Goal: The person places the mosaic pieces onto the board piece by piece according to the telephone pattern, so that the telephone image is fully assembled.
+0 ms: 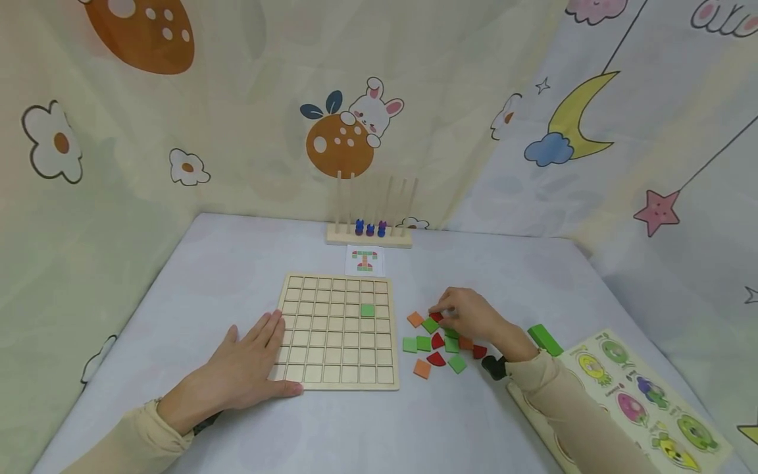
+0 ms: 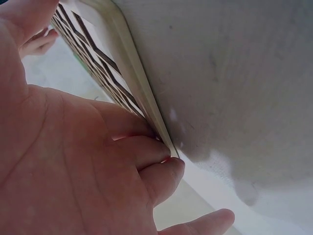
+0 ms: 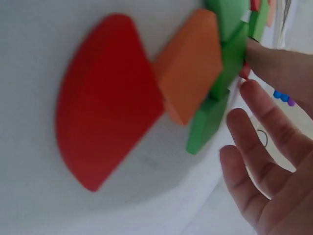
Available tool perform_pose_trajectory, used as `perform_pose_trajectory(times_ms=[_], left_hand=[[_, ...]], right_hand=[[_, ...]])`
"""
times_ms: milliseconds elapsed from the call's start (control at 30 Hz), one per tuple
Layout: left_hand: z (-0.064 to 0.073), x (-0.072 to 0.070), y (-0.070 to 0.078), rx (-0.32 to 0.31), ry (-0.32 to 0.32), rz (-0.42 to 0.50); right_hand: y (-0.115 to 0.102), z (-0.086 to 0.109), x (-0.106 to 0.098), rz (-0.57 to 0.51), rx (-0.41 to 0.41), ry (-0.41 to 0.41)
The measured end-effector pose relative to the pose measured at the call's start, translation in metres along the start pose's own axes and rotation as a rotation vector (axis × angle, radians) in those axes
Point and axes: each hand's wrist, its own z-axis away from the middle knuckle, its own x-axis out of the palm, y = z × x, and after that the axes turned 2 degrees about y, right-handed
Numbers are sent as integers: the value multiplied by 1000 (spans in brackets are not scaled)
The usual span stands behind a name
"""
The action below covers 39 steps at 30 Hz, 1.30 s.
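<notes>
A square wooden grid board [image 1: 337, 332] lies on the table with one green square tile [image 1: 367, 310] in a cell right of its middle. My left hand [image 1: 245, 362] rests at the board's left edge, fingers stretched along it and thumb at the near-left corner; in the left wrist view the fingertips touch the board's side. To the right of the board, my right hand [image 1: 470, 313] pinches a red quarter-circle piece [image 1: 436, 316] between thumb and index finger. Under and around it lie loose green squares [image 1: 456, 364], orange squares [image 1: 422, 368] and red quarter-circles [image 1: 435, 359].
Behind the board lies a pattern card [image 1: 364, 261] showing green, red and orange shapes. A wooden peg rack [image 1: 368, 237] with blue and purple beads stands at the back. At right are a fruit picture board [image 1: 645, 401], a green block [image 1: 545, 340] and a black object [image 1: 493, 368].
</notes>
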Motion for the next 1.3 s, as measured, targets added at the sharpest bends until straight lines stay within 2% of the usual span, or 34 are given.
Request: perform_pose_trajectory(times_ms=[333,500,633,800,1000,1133,1300], left_hand=[[-1,0,0,7,5,1],[-1,1,0,7,5,7],[0,1,0,5,0,5],[-1,2,0,0,-8,13],[-1,1,0,1,-10,11],[-1,1,-1,4,-4,7],[-1,0,0,3,-5,8]], right_hand=[[0,-1,4,62,45,24],[-3,-1,2,43,54,-15],[-3,1,2,44,23,-43],[-3,1,3,88,-8,-13],[-1,-2,8,113,48,51],[-1,-4,9,108,78,62],[-5,-2,8,77,4,37]])
